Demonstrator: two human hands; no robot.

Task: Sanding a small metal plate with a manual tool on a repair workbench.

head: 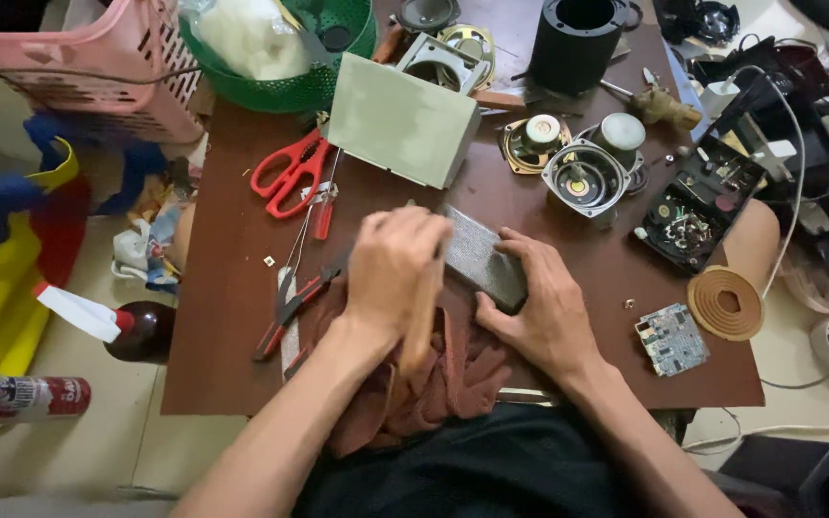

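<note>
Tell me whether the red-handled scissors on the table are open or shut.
Shut: the red-handled scissors lie flat on the brown table, their two handle loops close together, the blades pointing toward the grey box.

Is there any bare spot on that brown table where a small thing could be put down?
Yes: the table is bare at its front left, between the red scissors and the red pliers. A smaller patch lies between the right hand and the small circuit board. The back edge is crowded with speaker parts.

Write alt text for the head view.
Both hands work at a brown table: the right hand steadies a grey rectangular block, and the left hand grips a wooden handle over it. Red-handled scissors, loose speaker parts and a circuit board lie around.
</note>
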